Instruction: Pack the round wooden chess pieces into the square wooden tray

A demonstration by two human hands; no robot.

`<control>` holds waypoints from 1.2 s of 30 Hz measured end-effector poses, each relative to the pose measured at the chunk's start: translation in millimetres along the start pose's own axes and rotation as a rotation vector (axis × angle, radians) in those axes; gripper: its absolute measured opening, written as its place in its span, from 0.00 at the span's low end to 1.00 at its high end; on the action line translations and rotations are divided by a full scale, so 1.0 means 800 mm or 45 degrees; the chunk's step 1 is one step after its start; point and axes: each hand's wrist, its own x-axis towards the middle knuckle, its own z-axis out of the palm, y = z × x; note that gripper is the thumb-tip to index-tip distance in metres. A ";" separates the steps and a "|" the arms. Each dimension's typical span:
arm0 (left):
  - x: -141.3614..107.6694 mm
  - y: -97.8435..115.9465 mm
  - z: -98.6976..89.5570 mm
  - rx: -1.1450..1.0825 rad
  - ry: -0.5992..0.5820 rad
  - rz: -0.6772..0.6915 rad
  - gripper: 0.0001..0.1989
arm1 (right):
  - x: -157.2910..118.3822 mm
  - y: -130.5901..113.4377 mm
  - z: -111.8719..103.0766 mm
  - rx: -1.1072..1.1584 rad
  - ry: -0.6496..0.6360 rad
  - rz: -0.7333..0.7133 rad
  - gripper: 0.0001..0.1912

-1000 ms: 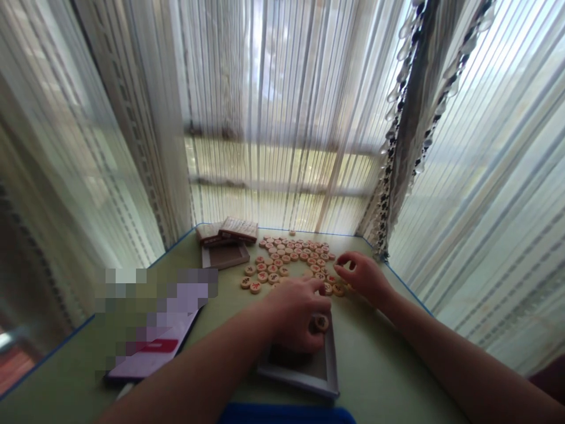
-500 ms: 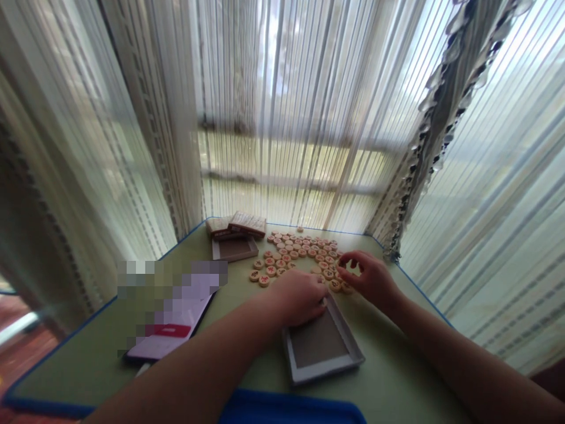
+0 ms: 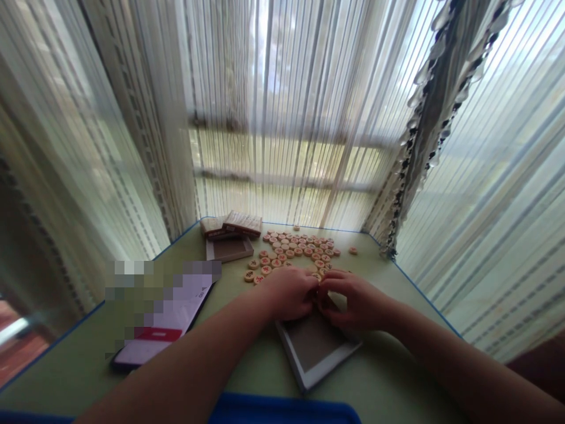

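Note:
Round wooden Chinese chess pieces (image 3: 285, 246) with red or dark characters lie in a loose cluster on the table, beyond my hands. A shallow grey cardboard box tray (image 3: 311, 347) with a pale rim sits in front of me, tilted slightly in angle. My left hand (image 3: 293, 292) is over the tray's far left corner, fingers curled and closed; what they hold is hidden. Against its fingertips, my right hand (image 3: 353, 300) reaches over the tray's far right side, thumb and fingers bent into a pinch. The thing between them is too small and covered to make out.
At the back left, two flat boxes (image 3: 242, 222) rest on another open tray (image 3: 229, 248). A tablet-like device (image 3: 176, 321) with a lilac screen lies left of my arm. Something blue (image 3: 286, 409) is at the near edge. Curtains (image 3: 282, 106) hang behind the green table (image 3: 379, 365).
My right hand has moved left and nearer, from the right-hand pieces to the tray beside my left hand. The tray has turned a little. A lone piece at the right is now uncovered.

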 end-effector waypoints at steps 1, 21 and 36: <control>0.000 0.000 0.000 -0.006 0.006 0.003 0.10 | 0.000 0.000 0.000 -0.008 -0.009 -0.004 0.09; 0.001 -0.002 0.009 0.062 0.077 -0.041 0.07 | -0.001 0.005 -0.007 -0.066 -0.169 0.017 0.08; 0.001 -0.003 0.007 0.065 0.084 -0.015 0.07 | -0.001 0.002 -0.006 -0.116 -0.145 0.030 0.07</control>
